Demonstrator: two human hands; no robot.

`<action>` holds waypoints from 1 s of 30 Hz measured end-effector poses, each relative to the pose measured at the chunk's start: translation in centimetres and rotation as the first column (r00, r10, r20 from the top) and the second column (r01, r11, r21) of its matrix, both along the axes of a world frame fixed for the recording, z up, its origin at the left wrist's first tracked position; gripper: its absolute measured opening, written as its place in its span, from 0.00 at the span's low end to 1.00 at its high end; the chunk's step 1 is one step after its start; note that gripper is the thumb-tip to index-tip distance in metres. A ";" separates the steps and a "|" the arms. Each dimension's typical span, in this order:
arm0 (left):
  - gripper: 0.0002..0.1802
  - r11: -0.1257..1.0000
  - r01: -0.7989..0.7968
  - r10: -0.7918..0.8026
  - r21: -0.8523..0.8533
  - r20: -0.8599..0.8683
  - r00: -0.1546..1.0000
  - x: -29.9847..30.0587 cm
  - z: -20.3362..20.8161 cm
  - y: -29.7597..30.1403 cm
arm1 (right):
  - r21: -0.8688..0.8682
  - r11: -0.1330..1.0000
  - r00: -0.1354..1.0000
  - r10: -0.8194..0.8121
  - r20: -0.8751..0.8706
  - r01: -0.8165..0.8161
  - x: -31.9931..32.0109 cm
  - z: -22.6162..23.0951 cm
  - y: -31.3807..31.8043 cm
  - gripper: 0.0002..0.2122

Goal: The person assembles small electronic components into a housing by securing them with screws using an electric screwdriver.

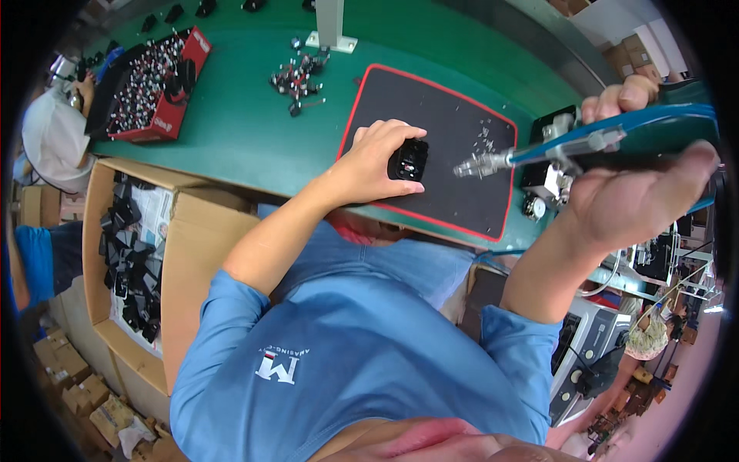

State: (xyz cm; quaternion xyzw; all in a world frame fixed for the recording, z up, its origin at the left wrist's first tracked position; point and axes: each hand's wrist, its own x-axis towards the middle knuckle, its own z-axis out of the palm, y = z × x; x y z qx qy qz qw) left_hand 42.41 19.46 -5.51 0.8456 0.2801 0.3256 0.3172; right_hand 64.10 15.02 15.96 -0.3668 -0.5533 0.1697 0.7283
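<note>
My left hand (377, 162) grips a small black block-shaped part (410, 159) between thumb and fingers. It is over the left side of a dark mat with a red border (431, 108). At the right, my right hand (627, 173) is raised, its thumb stretched out and fingers bent apart from the palm. A nozzle-tipped tool with a blue air hose (531, 154) runs between these fingers and palm. Whether the hand touches it is unclear. Small pale bits (485, 138) lie scattered on the mat beyond the nozzle.
A heap of small wired parts (296, 81) lies on the green table (239, 146). Further left stands a red bin (192, 58) filled with small parts. A cardboard box (181, 231) of black pieces sits beside me. Metal fittings and a round gauge (534, 206) stand near the mat's right edge.
</note>
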 end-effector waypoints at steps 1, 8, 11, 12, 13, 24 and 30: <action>0.46 1.000 -0.018 0.018 -0.008 0.011 1.000 0.4 0.5 1.0 | -0.047 0.993 0.994 -0.107 0.027 0.109 0.2 0.6 -0.7 0.32; 0.42 0.936 -0.288 0.345 0.204 -0.348 0.872 5.5 2.5 18.1 | -0.194 0.980 0.998 0.043 -0.050 -0.052 -0.6 -5.7 -4.6 0.24; 0.42 0.905 -0.385 0.424 0.180 -0.437 0.794 6.5 0.4 26.2 | -0.261 0.965 0.999 0.009 -0.049 -0.021 -1.0 -6.6 -5.9 0.24; 0.42 0.900 -0.404 0.433 0.165 -0.451 0.781 6.3 -0.5 28.3 | -0.308 0.951 1.000 0.011 -0.010 -0.014 -0.4 -6.8 -6.2 0.24; 0.47 0.906 -0.411 0.402 0.103 -0.516 0.756 6.1 -0.9 29.4 | -0.298 0.954 0.999 -0.007 0.051 0.022 -0.1 -6.6 -6.3 0.24; 0.37 0.967 0.222 -0.107 0.124 -0.591 0.799 -5.2 12.1 16.1 | 0.147 0.988 0.865 -0.118 0.487 0.052 -0.5 -8.2 -7.6 0.20; 0.37 0.992 -0.114 0.118 0.052 -0.695 0.709 -21.8 15.1 2.2 | -0.467 0.873 0.673 0.432 0.601 -0.143 -10.0 -17.9 3.3 0.07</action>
